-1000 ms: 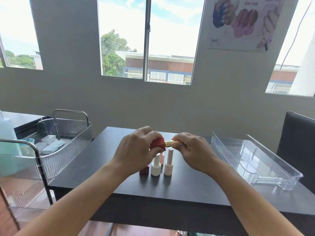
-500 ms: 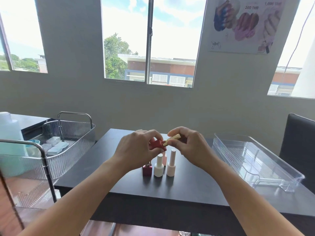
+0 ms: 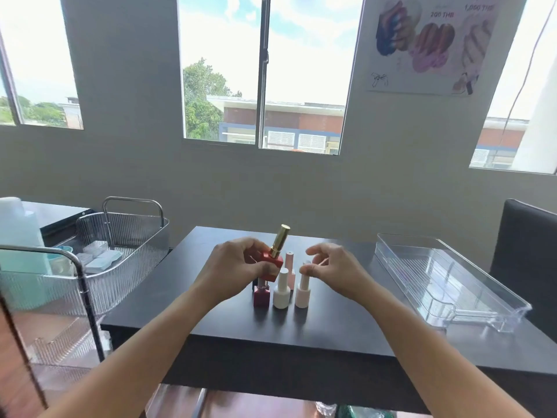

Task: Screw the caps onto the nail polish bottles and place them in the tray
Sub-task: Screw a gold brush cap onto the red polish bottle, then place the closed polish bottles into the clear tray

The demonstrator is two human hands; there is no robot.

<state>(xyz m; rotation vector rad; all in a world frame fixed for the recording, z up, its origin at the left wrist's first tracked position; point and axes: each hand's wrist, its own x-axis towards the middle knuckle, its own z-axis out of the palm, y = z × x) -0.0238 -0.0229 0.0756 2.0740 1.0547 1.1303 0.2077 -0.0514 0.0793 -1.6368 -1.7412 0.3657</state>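
Left hand grips a square red bottle, gold-capped, tilted.

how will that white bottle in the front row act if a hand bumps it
The white bottle probably tips easily: tall neck, narrow base. Its round body may roll once down, likely knocking the neighbouring dark red bottle.

I'm holding a red bottle with a gold cap; white bottles are standing on the black table.
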